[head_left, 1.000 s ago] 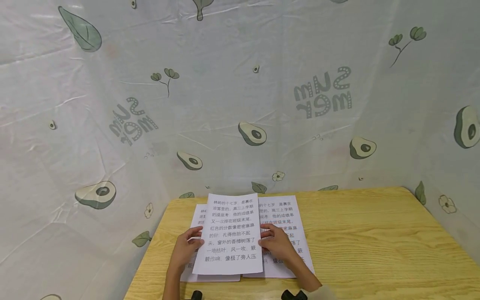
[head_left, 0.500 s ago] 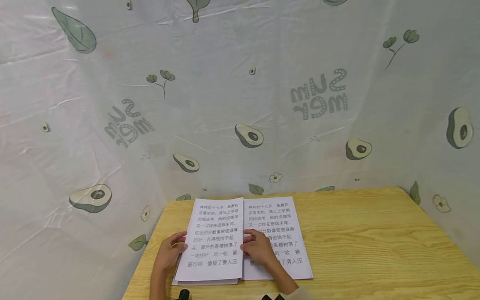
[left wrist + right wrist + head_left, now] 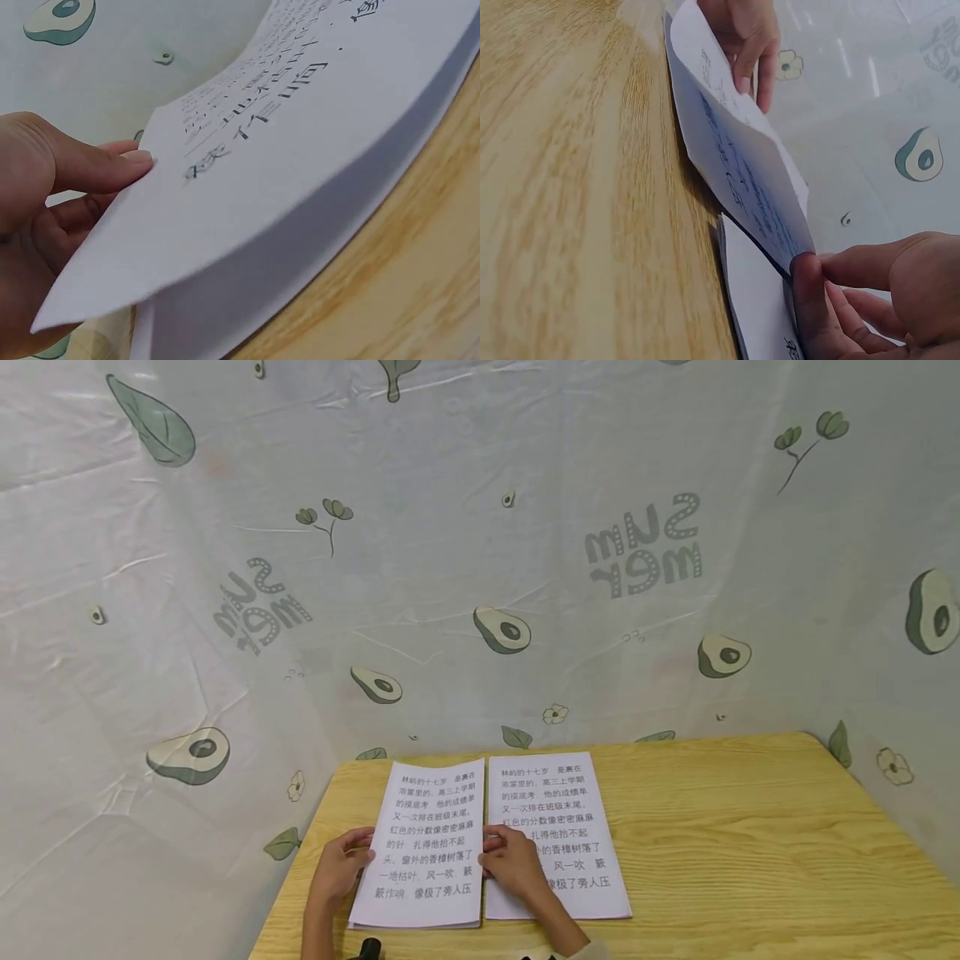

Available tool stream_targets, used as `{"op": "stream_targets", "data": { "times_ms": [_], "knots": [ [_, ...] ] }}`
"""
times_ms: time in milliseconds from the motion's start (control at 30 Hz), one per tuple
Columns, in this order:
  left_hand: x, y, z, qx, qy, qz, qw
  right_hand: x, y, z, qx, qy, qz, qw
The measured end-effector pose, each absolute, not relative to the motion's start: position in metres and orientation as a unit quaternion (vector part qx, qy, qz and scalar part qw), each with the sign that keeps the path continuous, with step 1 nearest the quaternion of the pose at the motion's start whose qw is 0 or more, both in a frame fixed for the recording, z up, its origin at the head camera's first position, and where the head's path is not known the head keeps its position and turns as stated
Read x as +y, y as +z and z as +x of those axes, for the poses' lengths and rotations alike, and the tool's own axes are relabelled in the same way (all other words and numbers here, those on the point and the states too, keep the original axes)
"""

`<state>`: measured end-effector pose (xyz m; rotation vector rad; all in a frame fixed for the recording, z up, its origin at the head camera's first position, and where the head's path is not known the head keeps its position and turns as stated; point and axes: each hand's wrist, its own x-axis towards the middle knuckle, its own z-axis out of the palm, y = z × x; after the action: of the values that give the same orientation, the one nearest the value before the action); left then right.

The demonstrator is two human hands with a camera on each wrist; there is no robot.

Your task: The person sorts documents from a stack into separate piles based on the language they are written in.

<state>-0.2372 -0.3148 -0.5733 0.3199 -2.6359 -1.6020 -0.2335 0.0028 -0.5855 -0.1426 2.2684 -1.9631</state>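
A white sheet of paper point(image 3: 431, 852) printed with large Chinese characters lies over the left pile of paper point(image 3: 195, 322). My left hand point(image 3: 339, 870) pinches its left edge, thumb on top. At the opposite edge, my right hand point(image 3: 513, 864) pinches the same sheet between thumb and fingers. In the right wrist view the sheet point(image 3: 739, 105) bows upward, leaving a gap above the printed page beneath point(image 3: 724, 165). A second pile of paper point(image 3: 562, 827) with matching print lies just to the right, partly covered by my right hand.
The papers lie on a wood-grain table point(image 3: 735, 843), whose surface stretches to the right. Behind it hangs a pale curtain point(image 3: 420, 560) printed with avocados, leaves and lettering. Dark wrist gear point(image 3: 370, 948) shows at the bottom edge.
Both hands have carried the sheet left and down, from overlapping both piles to lying over the left one. The right pile is now more fully uncovered.
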Motion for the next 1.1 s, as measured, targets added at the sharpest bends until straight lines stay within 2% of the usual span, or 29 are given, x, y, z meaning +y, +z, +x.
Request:
{"op": "stream_targets", "data": {
  "times_ms": [267,667,800,1100],
  "knots": [
    [-0.315,-0.576,-0.237,-0.852,-0.513,0.104,0.027,0.003,-0.587,-0.234,0.764,-0.64,-0.058,0.055],
    [-0.32,-0.571,-0.234,-0.86,-0.491,0.135,0.024,0.019,-0.569,-0.233,0.791,-0.604,-0.08,0.055],
    [-0.32,-0.563,-0.23,-0.87,-0.473,0.136,0.04,0.032,-0.563,-0.233,0.795,-0.599,-0.079,0.054],
    [-0.283,-0.556,-0.232,-0.873,-0.473,0.106,0.043,0.074,-0.557,-0.234,0.796,-0.603,-0.035,0.045]
  ]
}}
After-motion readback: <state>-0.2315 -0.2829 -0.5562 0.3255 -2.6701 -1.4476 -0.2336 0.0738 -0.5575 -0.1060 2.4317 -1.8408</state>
